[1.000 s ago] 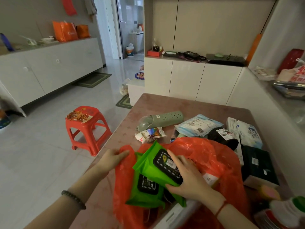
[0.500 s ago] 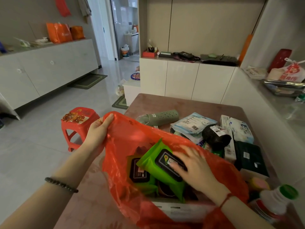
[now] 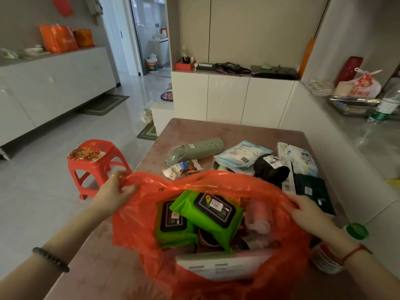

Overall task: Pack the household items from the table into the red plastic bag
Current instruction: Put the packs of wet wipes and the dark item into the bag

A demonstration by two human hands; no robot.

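The red plastic bag stands open on the brown table in front of me. My left hand grips its left rim and my right hand grips its right rim, stretching the mouth wide. Inside lie two green wet-wipe packs with black lids, a pink bundle and a white box. Beyond the bag on the table lie a grey-green perforated case, a small snack packet, a mask pack, a black rolled item, blue-white tissue packs and a dark green box.
A green-capped bottle stands at the table's right edge, close to my right wrist. A red plastic stool sits on the floor left of the table. White cabinets stand behind the table, and a steel counter runs along the right.
My right hand has come out of the bag, leaving the green wipe pack inside, and now holds the right rim. The left hand pulled the left rim outward and the mouth opened wider.
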